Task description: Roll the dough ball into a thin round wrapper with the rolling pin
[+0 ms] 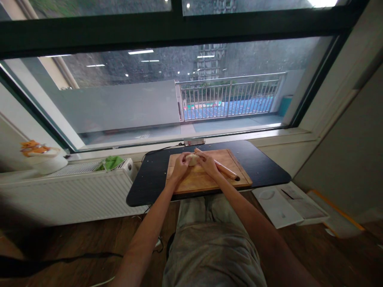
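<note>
A pale lump of dough rests on a wooden cutting board, near its far side. My left hand curls around the dough's left side. From the right, my right hand presses its fingers against the same lump. A wooden rolling pin lies slanted across the board, its far part passing beneath my right hand. Whether that hand also bears on the pin is hidden. The fingers partly cover the dough.
The board lies on a black table below a window. To the left stand a white radiator with a green cloth on top and a white container. A small box sits at the table's back edge; an open white box is at right.
</note>
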`<state>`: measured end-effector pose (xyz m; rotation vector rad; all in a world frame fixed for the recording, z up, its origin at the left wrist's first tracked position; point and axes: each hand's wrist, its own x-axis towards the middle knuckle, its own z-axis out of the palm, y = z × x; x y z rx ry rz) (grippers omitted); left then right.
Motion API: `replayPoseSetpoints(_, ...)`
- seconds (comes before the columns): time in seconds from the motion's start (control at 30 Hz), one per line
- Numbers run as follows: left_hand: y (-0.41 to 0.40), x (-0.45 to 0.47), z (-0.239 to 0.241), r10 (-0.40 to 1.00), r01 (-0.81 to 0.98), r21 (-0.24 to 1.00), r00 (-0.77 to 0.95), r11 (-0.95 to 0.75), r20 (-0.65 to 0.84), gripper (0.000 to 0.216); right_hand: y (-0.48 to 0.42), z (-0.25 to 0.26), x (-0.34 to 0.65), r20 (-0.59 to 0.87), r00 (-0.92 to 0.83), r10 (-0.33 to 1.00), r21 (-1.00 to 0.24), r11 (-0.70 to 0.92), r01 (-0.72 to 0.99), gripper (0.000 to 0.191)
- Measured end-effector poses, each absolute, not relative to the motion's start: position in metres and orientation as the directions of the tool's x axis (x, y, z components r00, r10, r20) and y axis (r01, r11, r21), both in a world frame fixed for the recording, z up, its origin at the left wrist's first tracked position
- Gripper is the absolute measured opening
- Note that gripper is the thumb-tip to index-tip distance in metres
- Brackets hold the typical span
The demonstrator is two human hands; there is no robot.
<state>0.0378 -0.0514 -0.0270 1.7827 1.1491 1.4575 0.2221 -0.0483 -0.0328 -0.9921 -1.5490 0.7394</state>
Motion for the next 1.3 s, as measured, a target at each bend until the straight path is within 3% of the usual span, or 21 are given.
replayPoseSetpoints(0.3, -0.055, 0.039, -0.028, 0.862, 0.167, 0.846, 0.057, -0.506, 0.504, 0.024, -0.059, -0.028, 0.223, 0.454, -0.075, 0.888, -0.865, 0.459, 0.201, 0.042)
replayPoseSetpoints(0.77, -0.064, 0.042, -0.027, 0.850, 0.128, 0.841, 0.046, -0.525, 0.524, 0.026, -0.063, -0.024, 0.224, 0.605, -0.103, 0.790, -0.761, 0.611, 0.218, 0.018)
replayPoseSetpoints(1.03, -0.061, 0.039, -0.030, 0.811, 0.201, 0.789, 0.060, -0.580, 0.581, 0.020, -0.067, -0.022, 0.223, 0.632, -0.116, 0.766, -0.747, 0.642, 0.172, 0.020)
replayPoseSetpoints(1.2, -0.057, 0.041, -0.031, 0.817, 0.183, 0.798, 0.077, -0.575, 0.571, 0.020, -0.059, -0.029, 0.220, 0.614, -0.020, 0.789, -0.773, 0.606, 0.190, 0.017)
replayPoseSetpoints(1.3, -0.056, 0.043, -0.032, 0.822, 0.148, 0.809, 0.113, -0.569, 0.558, 0.026, -0.056, -0.033, 0.219, 0.601, -0.014, 0.799, -0.781, 0.590, 0.206, 0.027)
